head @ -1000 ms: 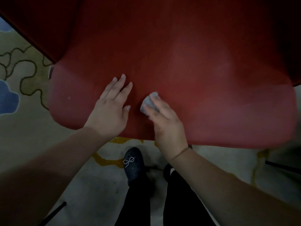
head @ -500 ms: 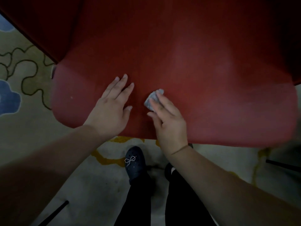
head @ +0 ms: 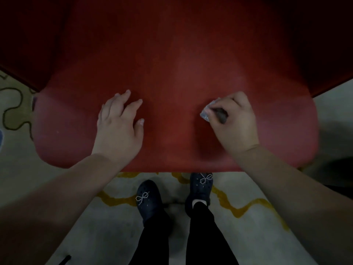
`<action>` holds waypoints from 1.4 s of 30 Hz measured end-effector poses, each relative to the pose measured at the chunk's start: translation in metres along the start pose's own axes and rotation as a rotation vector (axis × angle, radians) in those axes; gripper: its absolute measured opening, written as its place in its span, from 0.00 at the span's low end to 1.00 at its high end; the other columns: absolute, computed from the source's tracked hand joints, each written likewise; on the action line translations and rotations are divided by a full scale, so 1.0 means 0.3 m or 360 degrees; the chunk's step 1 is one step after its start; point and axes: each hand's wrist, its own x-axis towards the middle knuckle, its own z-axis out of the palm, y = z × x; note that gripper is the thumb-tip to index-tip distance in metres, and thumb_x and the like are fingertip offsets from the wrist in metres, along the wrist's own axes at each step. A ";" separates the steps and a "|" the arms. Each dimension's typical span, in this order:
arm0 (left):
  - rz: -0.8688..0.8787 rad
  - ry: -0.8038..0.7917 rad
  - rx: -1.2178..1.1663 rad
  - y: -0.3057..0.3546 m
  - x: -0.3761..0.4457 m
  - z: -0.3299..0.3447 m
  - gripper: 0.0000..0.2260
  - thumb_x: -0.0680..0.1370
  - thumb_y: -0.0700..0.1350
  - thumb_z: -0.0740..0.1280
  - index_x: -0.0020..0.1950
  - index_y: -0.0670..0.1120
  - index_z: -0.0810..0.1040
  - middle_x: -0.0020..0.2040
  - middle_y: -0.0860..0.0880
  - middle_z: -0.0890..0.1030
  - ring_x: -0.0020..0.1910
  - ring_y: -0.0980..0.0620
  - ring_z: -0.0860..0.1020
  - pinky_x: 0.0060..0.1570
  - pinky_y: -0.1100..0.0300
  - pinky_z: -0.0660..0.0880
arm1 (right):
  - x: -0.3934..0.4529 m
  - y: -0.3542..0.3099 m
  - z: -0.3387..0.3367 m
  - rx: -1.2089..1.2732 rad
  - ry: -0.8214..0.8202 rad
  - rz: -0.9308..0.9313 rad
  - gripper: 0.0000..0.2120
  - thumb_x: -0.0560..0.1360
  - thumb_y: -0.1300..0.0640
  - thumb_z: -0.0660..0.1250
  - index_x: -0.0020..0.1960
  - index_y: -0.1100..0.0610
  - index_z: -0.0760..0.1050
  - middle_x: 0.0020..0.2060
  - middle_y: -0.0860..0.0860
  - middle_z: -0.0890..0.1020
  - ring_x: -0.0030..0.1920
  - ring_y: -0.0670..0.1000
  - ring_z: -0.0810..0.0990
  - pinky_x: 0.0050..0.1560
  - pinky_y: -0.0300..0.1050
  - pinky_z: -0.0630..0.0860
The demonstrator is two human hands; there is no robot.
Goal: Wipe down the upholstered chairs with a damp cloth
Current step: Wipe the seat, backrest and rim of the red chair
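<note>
Red upholstered chair seat (head: 172, 73) fills view. Left hand (head: 118, 127) flat on seat, fingers relaxed, left of centre. Right hand (head: 235, 121) w/ fingers curled round small grey wadded cloth (head: 207, 112), pressed on seat right of centre.

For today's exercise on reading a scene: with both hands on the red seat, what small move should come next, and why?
Probably sweep the right hand, whose fingers pinch the small cloth, further right across the seat: that side lies beyond the cloth, while the left hand rests flat, steadying the chair.
</note>
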 end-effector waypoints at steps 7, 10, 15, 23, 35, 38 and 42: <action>0.0003 -0.0003 0.0003 0.046 0.058 0.016 0.20 0.78 0.44 0.64 0.70 0.46 0.70 0.74 0.45 0.63 0.75 0.44 0.57 0.73 0.41 0.55 | -0.097 -0.047 0.044 -0.0499 -0.0017 0.0167 0.21 0.75 0.43 0.67 0.64 0.53 0.74 0.53 0.58 0.73 0.50 0.58 0.74 0.43 0.50 0.73; 0.0002 0.0010 0.0003 0.054 0.069 0.018 0.20 0.78 0.44 0.64 0.70 0.46 0.70 0.74 0.45 0.63 0.75 0.44 0.56 0.73 0.41 0.55 | -0.074 0.002 -0.004 -0.0184 0.0044 0.0233 0.21 0.75 0.47 0.69 0.65 0.53 0.74 0.49 0.57 0.72 0.47 0.58 0.75 0.46 0.50 0.74; -0.0032 0.0037 -0.0008 0.088 0.095 0.026 0.20 0.79 0.45 0.63 0.71 0.46 0.69 0.75 0.46 0.61 0.75 0.45 0.55 0.73 0.43 0.53 | 0.081 0.207 -0.111 -0.0267 0.0321 0.0670 0.28 0.75 0.45 0.67 0.68 0.62 0.70 0.57 0.63 0.74 0.57 0.63 0.74 0.58 0.48 0.66; -0.0103 0.0044 -0.0035 0.158 0.132 0.046 0.23 0.79 0.45 0.62 0.74 0.48 0.65 0.76 0.46 0.59 0.76 0.45 0.53 0.74 0.43 0.52 | 0.100 0.150 -0.005 -0.0143 -0.0173 0.0009 0.24 0.74 0.45 0.66 0.63 0.61 0.77 0.48 0.59 0.76 0.48 0.59 0.76 0.53 0.45 0.71; -0.0199 0.0003 -0.0004 0.130 0.140 0.048 0.22 0.79 0.45 0.63 0.73 0.47 0.66 0.76 0.46 0.59 0.76 0.45 0.54 0.74 0.44 0.53 | 0.022 0.257 -0.130 -0.0505 -0.0056 0.0148 0.26 0.76 0.43 0.64 0.71 0.51 0.70 0.49 0.57 0.73 0.48 0.59 0.73 0.48 0.53 0.72; -0.0186 -0.0014 -0.0024 0.130 0.128 0.047 0.22 0.79 0.45 0.63 0.73 0.48 0.66 0.76 0.46 0.59 0.76 0.46 0.53 0.74 0.43 0.53 | 0.077 0.287 -0.142 -0.0501 -0.0057 0.0075 0.25 0.76 0.42 0.62 0.70 0.49 0.70 0.48 0.57 0.73 0.47 0.59 0.75 0.46 0.55 0.74; -0.0145 -0.0027 -0.0017 0.107 0.136 0.050 0.23 0.79 0.44 0.64 0.73 0.48 0.66 0.76 0.47 0.60 0.76 0.46 0.54 0.73 0.42 0.54 | 0.360 0.324 -0.082 -0.0375 0.0165 0.0368 0.25 0.76 0.45 0.65 0.72 0.49 0.69 0.57 0.60 0.72 0.55 0.60 0.74 0.59 0.48 0.70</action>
